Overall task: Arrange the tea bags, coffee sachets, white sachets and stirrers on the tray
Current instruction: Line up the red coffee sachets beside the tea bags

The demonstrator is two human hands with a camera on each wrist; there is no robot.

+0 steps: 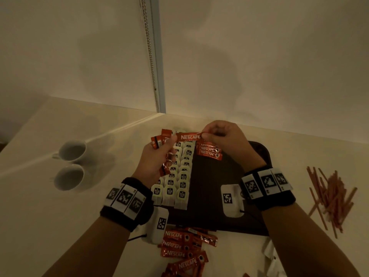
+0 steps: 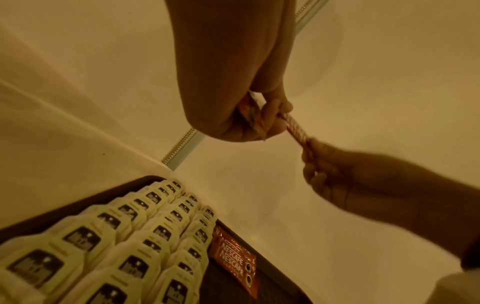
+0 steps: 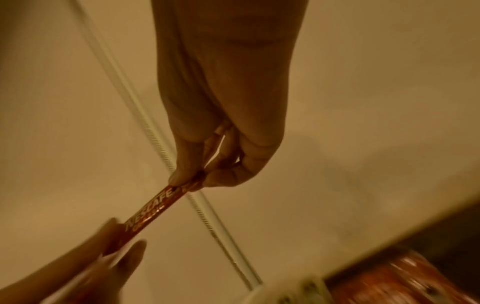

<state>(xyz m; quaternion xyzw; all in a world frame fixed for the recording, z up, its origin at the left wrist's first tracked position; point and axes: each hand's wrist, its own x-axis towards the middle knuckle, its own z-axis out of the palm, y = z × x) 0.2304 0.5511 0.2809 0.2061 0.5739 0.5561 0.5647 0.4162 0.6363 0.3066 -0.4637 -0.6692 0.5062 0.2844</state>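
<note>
My right hand (image 1: 207,135) pinches one end of a red coffee sachet (image 1: 189,136) above the far edge of the dark tray (image 1: 257,154). My left hand (image 1: 169,144) grips a bunch of red sachets (image 1: 158,141), and its thumb tip touches that sachet's other end. In the right wrist view thumb and forefinger pinch the sachet (image 3: 158,207). Three rows of tea bags (image 1: 175,176) fill the tray's left part. Beside them, at the far end, lie three coffee sachets (image 1: 208,150). The stirrers (image 1: 329,196) lie loose on the table to the right.
Two white cups (image 1: 71,162) stand left of the tray. A heap of coffee sachets (image 1: 185,246) lies on the table in front of it. White sachets (image 1: 269,254) show at the lower right. A wall with a hanging chain (image 1: 150,56) closes the far side.
</note>
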